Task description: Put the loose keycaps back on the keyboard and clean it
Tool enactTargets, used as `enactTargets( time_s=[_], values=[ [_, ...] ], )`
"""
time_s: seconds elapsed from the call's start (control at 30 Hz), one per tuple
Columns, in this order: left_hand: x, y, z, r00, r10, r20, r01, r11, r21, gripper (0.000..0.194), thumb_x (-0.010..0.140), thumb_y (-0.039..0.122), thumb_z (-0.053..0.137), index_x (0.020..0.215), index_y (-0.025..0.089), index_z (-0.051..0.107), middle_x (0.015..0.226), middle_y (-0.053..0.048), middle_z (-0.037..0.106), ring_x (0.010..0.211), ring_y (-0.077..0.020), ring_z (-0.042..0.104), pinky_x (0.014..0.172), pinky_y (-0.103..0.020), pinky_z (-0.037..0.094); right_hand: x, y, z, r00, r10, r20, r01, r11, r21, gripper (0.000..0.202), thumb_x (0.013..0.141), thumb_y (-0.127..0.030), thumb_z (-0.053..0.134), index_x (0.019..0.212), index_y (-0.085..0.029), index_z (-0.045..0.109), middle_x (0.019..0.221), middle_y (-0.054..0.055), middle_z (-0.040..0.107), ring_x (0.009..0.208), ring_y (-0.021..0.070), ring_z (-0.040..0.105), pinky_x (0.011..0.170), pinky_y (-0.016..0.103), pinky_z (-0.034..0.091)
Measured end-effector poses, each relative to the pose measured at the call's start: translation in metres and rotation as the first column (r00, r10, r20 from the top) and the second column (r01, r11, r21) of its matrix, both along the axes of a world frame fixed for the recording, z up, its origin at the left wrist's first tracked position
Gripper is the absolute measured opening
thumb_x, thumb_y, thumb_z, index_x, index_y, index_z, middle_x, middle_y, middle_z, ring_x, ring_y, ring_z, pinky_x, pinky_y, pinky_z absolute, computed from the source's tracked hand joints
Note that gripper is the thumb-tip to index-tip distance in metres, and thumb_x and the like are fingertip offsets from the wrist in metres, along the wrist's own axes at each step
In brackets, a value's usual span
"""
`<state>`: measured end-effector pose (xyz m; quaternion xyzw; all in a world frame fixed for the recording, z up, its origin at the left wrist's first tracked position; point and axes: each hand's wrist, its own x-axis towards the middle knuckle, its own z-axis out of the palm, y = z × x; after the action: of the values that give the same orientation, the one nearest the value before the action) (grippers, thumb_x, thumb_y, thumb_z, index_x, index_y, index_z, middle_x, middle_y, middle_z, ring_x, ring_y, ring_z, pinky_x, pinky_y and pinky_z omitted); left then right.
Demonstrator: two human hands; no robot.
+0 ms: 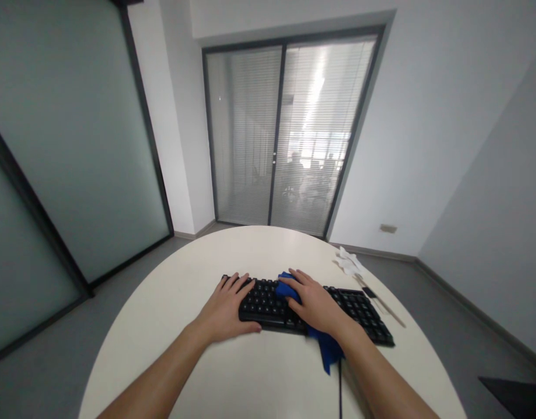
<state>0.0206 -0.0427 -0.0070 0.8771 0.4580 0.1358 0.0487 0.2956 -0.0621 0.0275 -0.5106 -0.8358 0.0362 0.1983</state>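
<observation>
Blue cloth (331,349) on the keys, keyboard (268,305) braced at its left end

The keyboard lies on the round white counter (250,250). The left hand (222,311) grasps its left end, fingers spread towards the far edge and thumb along the near one. The right hand (318,305) has the cloth bunched under its curled fingers, with a loose tail hanging past the near edge beside the cable (340,384).

This looks like the wiping step, mid-keyboard. Moving the cloth on would call for light, even pressure, a steady left hand and the tail kept from snagging. A crumpled white tissue (349,263) lies beyond the keyboard's right end.
</observation>
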Motion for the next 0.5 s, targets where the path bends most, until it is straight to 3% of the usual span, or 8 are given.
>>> enactTargets(
  time_s=[0.13, 0.27, 0.5],
  values=[
    [0.000, 0.000, 0.000, 1.000, -0.007, 0.013, 0.007, 1.000, -0.003, 0.108, 0.067, 0.083, 0.063, 0.155, 0.029, 0.033, 0.165, -0.009, 0.025, 0.151, -0.0383, 0.020, 0.123, -0.058, 0.013, 0.000, 0.002, -0.004, 0.998, 0.016, -0.062, -0.020, 0.998, -0.066, 0.055, 0.086, -0.022, 0.056, 0.142, -0.021, 0.053, 0.149, 0.013, 0.050, 0.136, 0.0264, 0.049, 0.116, 0.045, 0.036],
    [0.001, -0.001, 0.002, 1.000, -0.011, 0.021, 0.012, 1.000, -0.008, 0.108, 0.067, 0.083, 0.063, 0.155, 0.029, 0.032, 0.165, -0.009, 0.025, 0.151, -0.0382, 0.020, 0.123, -0.058, 0.012, -0.003, -0.001, 0.000, 0.992, 0.096, -0.081, -0.103, 0.991, -0.089, 0.058, 0.082, -0.015, 0.054, 0.139, -0.020, 0.055, 0.144, 0.011, 0.055, 0.130, 0.0239, 0.054, 0.116, 0.040, 0.037],
    [0.002, -0.001, 0.002, 1.000, 0.000, 0.010, 0.000, 1.000, -0.010, 0.108, 0.067, 0.081, 0.065, 0.155, 0.027, 0.032, 0.164, -0.009, 0.026, 0.151, -0.0385, 0.020, 0.122, -0.058, 0.014, -0.006, -0.006, 0.009, 0.990, 0.127, -0.059, -0.131, 0.988, -0.079, 0.061, 0.074, -0.012, 0.057, 0.135, -0.019, 0.059, 0.132, 0.011, 0.063, 0.124, 0.0255, 0.055, 0.111, 0.040, 0.040]
  ],
)
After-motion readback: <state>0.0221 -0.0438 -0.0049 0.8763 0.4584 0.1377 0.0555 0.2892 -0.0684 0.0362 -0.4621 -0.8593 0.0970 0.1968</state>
